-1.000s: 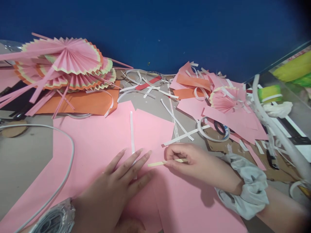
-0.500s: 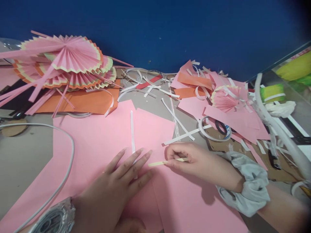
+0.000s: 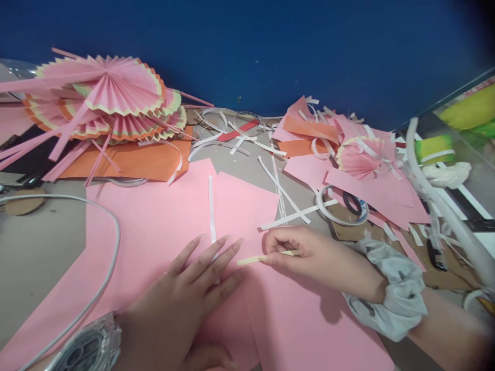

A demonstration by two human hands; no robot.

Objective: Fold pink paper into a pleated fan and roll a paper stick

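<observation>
Large pink paper sheets (image 3: 147, 221) overlap across the table in front of me. My left hand (image 3: 189, 293) lies flat on them with its fingers spread, partly over a white strip (image 3: 211, 208) that runs down the pink paper. A narrow pale yellow strip (image 3: 250, 260) is pinched between the thumb and fingers of my right hand (image 3: 284, 250), low over the pink paper. The strip's left end points toward the fingertips of my left hand.
Pleated pink paper fans (image 3: 119, 87) lie on orange paper (image 3: 143, 159) at the back left. Paper scraps (image 3: 309, 134), white strips and a tape roll (image 3: 342, 206) are at the right. A grey cable (image 3: 116, 242) curves across the left side.
</observation>
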